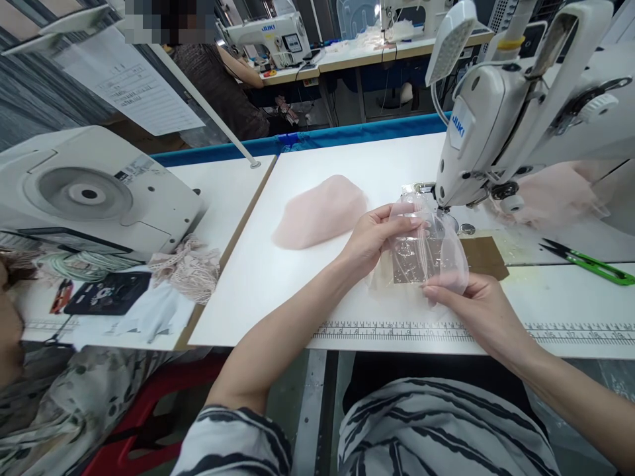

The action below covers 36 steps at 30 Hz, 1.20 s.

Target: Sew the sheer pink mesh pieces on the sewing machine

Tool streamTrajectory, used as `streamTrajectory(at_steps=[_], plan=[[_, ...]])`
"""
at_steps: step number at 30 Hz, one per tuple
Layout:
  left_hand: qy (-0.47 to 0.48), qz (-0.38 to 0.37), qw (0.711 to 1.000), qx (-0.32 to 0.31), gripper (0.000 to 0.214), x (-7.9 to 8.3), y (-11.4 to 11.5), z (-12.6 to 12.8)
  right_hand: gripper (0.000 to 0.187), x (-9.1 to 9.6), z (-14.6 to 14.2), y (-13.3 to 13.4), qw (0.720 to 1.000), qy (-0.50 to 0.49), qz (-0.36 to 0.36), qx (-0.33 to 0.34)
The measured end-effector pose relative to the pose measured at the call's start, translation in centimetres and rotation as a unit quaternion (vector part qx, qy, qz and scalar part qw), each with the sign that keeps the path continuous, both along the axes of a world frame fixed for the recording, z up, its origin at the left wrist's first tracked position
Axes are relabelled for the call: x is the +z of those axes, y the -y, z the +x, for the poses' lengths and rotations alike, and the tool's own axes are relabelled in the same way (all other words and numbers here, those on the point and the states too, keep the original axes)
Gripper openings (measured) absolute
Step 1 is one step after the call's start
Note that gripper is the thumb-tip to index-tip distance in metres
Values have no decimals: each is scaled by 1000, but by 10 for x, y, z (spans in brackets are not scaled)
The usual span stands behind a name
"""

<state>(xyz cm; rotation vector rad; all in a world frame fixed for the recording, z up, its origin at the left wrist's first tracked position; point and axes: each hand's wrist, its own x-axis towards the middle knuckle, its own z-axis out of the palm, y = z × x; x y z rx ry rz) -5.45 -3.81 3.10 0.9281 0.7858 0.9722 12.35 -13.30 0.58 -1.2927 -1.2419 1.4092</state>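
Note:
My left hand and my right hand together hold a thin, see-through pale pink fabric piece just above the white sewing table. The left hand pinches its upper left edge, the right hand grips its lower right edge. The piece hangs in front of the needle area of a white JUKI sewing machine. A folded pale pink fabric pile lies on the table to the left of my left hand.
Green-handled thread snips lie at the right, and a measuring scale runs along the table's front edge. At the left stand another machine and a heap of lace trim. A person sits at a far workstation.

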Motion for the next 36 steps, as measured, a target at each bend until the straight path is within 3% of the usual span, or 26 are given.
streamTrajectory(at_steps=[3, 6, 10, 15, 22, 32, 36], plan=[[-11, 3, 1000, -10, 28, 1, -1, -2, 27, 2, 0, 2, 1000, 2, -2, 0], [-34, -4, 997, -64, 34, 3, -6, -8, 27, 6, 3, 3, 1000, -18, -3, -2], [-46, 14, 977, -205, 39, 2, -15, -19, 23, 13, 17, 4, 997, -64, 15, -27], [-51, -15, 924, -380, 41, 1, -15, -19, 20, 19, 46, 2, 998, -35, 43, -44], [-133, -17, 919, -371, 26, -2, -9, -12, 41, 25, 73, 1, 996, 46, 58, 48], [-168, 24, 883, -437, 32, -2, -11, -16, 48, 29, 83, -7, 993, 65, 78, 67], [-175, 33, 870, -460, 29, -3, -10, -15, 43, 27, 87, -10, 992, 63, 74, 80]])
